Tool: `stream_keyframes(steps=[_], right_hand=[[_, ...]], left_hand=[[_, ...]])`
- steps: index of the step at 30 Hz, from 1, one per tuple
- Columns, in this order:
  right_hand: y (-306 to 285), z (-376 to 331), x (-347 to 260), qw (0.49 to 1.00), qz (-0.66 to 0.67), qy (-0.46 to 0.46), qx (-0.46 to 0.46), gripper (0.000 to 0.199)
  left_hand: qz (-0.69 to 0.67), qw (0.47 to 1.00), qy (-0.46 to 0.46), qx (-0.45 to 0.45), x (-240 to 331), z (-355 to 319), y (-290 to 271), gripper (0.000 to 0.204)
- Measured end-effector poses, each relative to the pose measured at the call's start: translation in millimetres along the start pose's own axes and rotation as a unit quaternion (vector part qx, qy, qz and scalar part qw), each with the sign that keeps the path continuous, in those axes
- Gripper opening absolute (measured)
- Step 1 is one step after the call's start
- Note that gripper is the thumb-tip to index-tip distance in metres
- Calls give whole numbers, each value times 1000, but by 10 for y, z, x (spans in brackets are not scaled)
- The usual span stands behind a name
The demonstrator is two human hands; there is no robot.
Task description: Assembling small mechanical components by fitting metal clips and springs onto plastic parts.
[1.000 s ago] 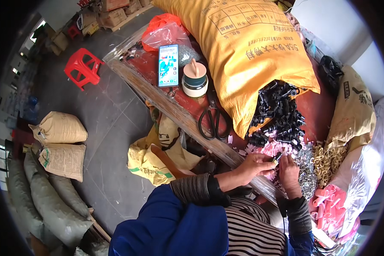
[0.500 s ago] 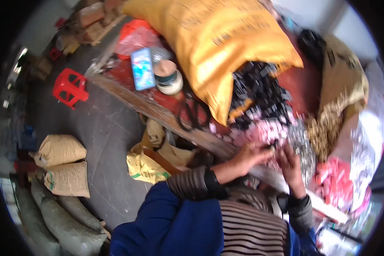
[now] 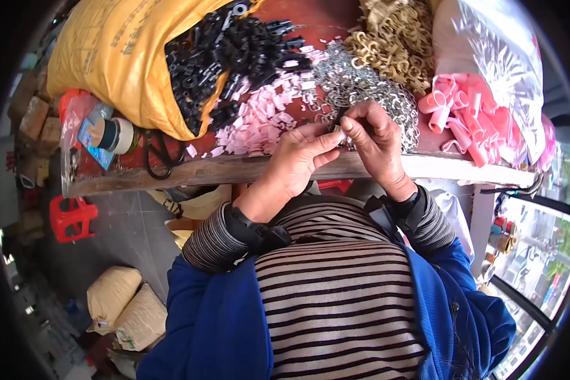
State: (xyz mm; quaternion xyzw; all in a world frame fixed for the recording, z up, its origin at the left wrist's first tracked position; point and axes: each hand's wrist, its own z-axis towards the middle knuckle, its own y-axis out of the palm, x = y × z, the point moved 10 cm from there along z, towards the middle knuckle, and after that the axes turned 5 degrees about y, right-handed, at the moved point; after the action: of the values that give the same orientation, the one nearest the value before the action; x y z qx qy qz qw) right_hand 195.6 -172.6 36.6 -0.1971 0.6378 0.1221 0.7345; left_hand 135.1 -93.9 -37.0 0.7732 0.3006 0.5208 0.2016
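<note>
My left hand [image 3: 299,157] and my right hand [image 3: 377,140] meet over the front edge of the red table, fingertips almost touching. A small black plastic part [image 3: 339,118] shows between them, pinched by my left thumb and fingers. My right thumb and forefinger are pressed together right beside it; whatever they grip is too small to make out. Around the hands lie a heap of pale pink plastic pieces [image 3: 258,120] to the left and a heap of silver metal rings and clips [image 3: 368,94] behind and to the right.
Black plastic parts [image 3: 215,60] spill from a yellow woven sack [image 3: 117,57]. Brass-coloured clips [image 3: 396,41] lie at the back; pink tubes [image 3: 465,117] spill from a clear bag at right. Scissors [image 3: 159,155] and a jar [image 3: 117,135] stand left; a red stool [image 3: 73,218] is below.
The view has swung, so the table now lies straight across in front of me. My hands have come closer together, with the black part now visible between the fingertips.
</note>
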Motion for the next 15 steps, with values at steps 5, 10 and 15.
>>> stream_keyframes(steps=[5,10,15], right_hand=[[-307,-201,-98,984,-77,-148,65,11],[-496,-287,-185,975,-110,-166,101,10],[-485,-311,-237,963,-147,-208,89,14]], left_hand=[[-1,999,-28,-15,-145,36,244,21],[28,996,-45,-75,-243,67,493,23],[52,996,-9,-68,-167,118,462,23]])
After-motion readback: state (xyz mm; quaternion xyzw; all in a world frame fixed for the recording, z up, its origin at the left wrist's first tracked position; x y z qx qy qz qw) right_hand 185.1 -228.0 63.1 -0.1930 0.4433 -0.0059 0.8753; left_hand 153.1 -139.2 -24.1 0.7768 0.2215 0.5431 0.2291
